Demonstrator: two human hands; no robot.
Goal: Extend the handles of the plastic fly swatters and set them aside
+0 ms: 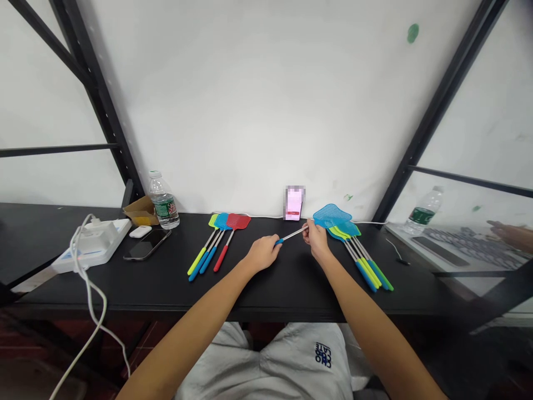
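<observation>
A blue fly swatter [332, 215] with a metal shaft is held over the desk in both hands. My left hand [265, 252] is wrapped round its blue handle. My right hand [316, 238] pinches the shaft close to the mesh head. To the right, under and beside that head, lie several blue, yellow and green fly swatters [366, 261], handles toward me. On the left rest more swatters, yellow and blue ones with a red fly swatter [238, 222] at their right side.
A phone [293, 203] leans upright against the wall. At the left stand a water bottle [165, 203], a small cardboard box [142, 211], a dark phone [147, 244], a white case [140, 231] and a power strip [94, 244] with cables. Another bottle [425, 211] is at the right, beyond the rack post.
</observation>
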